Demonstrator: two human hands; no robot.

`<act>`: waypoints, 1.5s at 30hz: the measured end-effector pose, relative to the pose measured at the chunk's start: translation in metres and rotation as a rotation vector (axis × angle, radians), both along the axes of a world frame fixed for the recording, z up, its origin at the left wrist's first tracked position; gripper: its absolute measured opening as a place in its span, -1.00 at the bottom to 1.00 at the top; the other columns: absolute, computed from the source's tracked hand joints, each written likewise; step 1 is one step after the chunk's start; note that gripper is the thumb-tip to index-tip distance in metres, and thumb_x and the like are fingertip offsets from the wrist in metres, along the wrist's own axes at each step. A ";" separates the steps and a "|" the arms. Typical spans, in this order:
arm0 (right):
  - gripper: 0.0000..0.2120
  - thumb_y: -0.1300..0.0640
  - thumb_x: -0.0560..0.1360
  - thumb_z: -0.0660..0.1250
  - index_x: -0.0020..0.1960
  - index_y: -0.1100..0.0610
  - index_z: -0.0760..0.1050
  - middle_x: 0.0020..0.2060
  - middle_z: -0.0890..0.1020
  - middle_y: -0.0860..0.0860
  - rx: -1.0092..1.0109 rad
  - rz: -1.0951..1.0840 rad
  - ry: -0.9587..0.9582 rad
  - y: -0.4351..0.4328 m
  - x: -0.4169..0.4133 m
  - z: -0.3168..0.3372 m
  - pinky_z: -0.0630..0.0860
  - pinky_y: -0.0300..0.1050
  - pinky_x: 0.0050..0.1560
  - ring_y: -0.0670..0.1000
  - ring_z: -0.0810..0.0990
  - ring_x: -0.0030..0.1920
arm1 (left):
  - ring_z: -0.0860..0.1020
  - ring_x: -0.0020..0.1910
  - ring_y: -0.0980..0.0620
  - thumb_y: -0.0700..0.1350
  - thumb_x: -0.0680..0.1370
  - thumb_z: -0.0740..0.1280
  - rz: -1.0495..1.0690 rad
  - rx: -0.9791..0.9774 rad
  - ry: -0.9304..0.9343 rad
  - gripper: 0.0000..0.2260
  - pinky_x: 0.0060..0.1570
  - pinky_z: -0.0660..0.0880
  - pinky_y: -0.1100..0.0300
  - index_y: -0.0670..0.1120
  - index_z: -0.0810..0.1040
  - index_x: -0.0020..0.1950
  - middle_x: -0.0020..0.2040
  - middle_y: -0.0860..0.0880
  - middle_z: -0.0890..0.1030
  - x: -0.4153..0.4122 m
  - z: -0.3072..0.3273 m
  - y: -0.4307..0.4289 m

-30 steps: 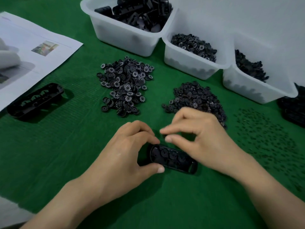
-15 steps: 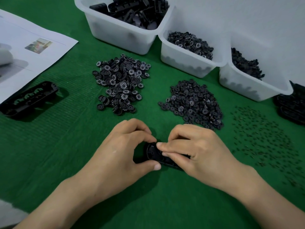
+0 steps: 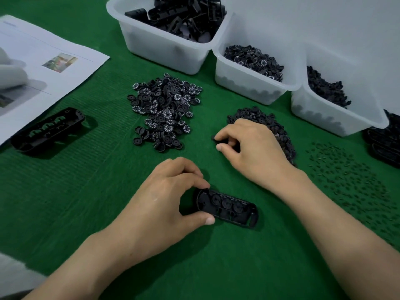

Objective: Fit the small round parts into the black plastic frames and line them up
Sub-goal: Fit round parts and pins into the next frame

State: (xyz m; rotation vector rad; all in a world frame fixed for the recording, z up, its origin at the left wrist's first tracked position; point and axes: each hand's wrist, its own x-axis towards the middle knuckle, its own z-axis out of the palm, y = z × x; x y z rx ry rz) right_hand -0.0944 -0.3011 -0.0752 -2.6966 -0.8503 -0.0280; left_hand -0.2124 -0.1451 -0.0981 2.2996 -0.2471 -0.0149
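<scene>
Head cam: your left hand (image 3: pixel 164 198) grips the frame (image 3: pixel 229 206) by its left end, right hand (image 3: pixel 249 148) pinches 1 round part (image 3: pixel 213 138) at the pile (image 3: pixel 259 118) edge, green mat (image 3: pixel 86 191) between them.

Left hand (image 3: pixel 164 198) curled low, thumb and fingers pinching — right hand (image 3: pixel 249 148) reaches forward, fingertips pinched.

Frame (image 3: pixel 227 207) before two heaps (image 3: pixel 164 113)

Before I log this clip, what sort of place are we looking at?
Most likely a hand-assembly bench in a small workshop or factory: white plastic bins stocked with black parts, sorted piles of small round parts on a green mat, and a printed sheet at the side.
</scene>
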 end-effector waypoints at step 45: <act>-0.92 0.19 0.37 0.44 -0.14 0.07 0.64 -0.27 0.58 -0.06 0.016 0.365 0.141 -0.041 -0.053 0.017 0.54 0.00 -0.27 -0.04 0.54 -0.26 | 0.39 0.06 0.25 0.29 0.24 0.28 0.009 0.001 -0.012 -0.53 0.09 0.25 0.49 0.06 0.59 0.02 0.01 0.21 0.45 0.000 0.000 0.000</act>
